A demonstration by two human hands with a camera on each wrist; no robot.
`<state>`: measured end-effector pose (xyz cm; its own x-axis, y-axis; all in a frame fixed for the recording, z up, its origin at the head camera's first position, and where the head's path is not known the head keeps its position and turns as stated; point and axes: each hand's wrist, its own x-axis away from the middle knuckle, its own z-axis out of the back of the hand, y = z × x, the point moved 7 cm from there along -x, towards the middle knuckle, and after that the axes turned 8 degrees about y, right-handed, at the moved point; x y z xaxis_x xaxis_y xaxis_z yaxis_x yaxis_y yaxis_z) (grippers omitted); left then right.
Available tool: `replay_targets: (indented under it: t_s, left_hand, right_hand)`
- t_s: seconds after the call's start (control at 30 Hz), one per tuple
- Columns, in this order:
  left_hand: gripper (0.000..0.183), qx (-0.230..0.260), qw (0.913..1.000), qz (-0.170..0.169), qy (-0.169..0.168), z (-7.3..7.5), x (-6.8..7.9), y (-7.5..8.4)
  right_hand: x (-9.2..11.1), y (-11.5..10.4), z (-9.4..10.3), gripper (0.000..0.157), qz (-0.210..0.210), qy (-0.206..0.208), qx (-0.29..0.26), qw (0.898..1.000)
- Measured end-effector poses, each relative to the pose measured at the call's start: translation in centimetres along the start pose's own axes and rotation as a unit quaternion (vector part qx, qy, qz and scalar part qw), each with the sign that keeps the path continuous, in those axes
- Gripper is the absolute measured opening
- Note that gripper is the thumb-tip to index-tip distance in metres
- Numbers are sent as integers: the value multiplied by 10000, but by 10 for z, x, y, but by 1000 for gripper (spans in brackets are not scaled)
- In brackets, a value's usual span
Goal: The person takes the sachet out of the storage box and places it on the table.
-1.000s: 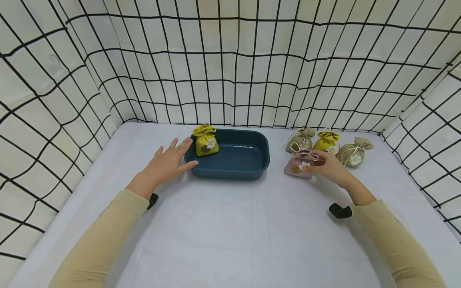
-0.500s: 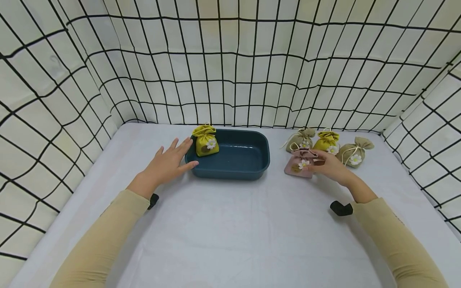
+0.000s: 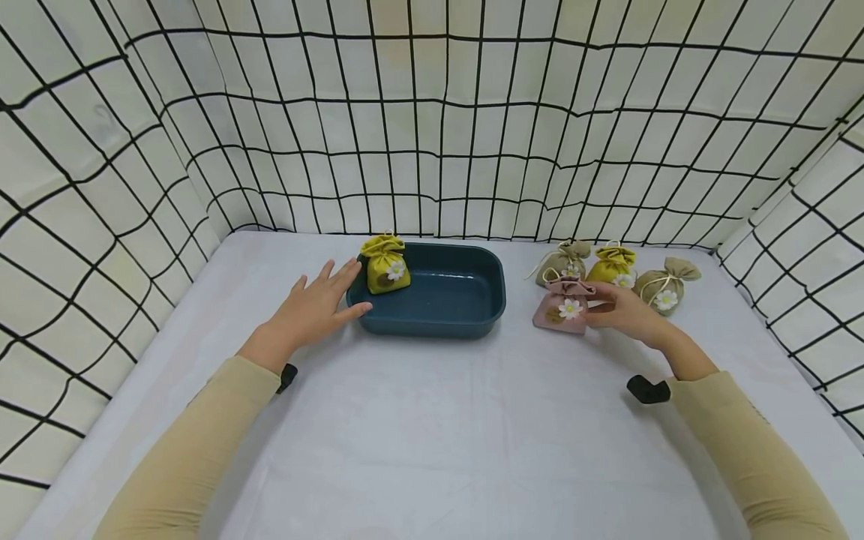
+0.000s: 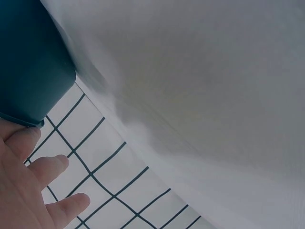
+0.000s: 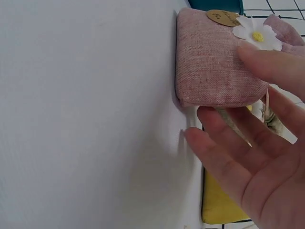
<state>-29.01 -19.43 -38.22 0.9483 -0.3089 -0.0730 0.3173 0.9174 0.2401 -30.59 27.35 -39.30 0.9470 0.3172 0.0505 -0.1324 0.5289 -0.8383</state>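
In the head view my left hand [image 3: 310,307] lies with spread, straight fingers at the left end of a dark teal rectangular tray [image 3: 432,328]. Its fingertips meet the rim, as the left wrist view also shows on the tray's wall [image 4: 33,62]. A yellow drawstring pouch [image 3: 388,274] with a white flower sits in the tray's left end. My right hand [image 3: 628,313] is beside a pink drawstring pouch [image 3: 559,311], which stands on the table. In the right wrist view the thumb overlaps the pink pouch's flower [image 5: 257,36], the other fingers loosely spread.
Behind the pink pouch stand a beige pouch [image 3: 562,262] and a second yellow pouch [image 3: 613,262]; another beige pouch [image 3: 663,289] is to their right. White cloth covers the table [image 3: 432,435]. A black grid on white sheeting [image 3: 459,135] encloses the back and sides.
My right hand has drawn slightly to the right, its thumb sliding back from the pink pouch's flower. The pouch stays in place, and my left hand has not visibly moved.
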Motion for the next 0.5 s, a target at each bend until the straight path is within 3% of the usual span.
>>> replay_targets:
  t_s: [0.5]
  left_hand:
    - [88, 74, 10000, 31, -36, -1, -1, 0]
  right_hand:
    - [12, -4, 25, 56, 133, 76, 164, 9997]
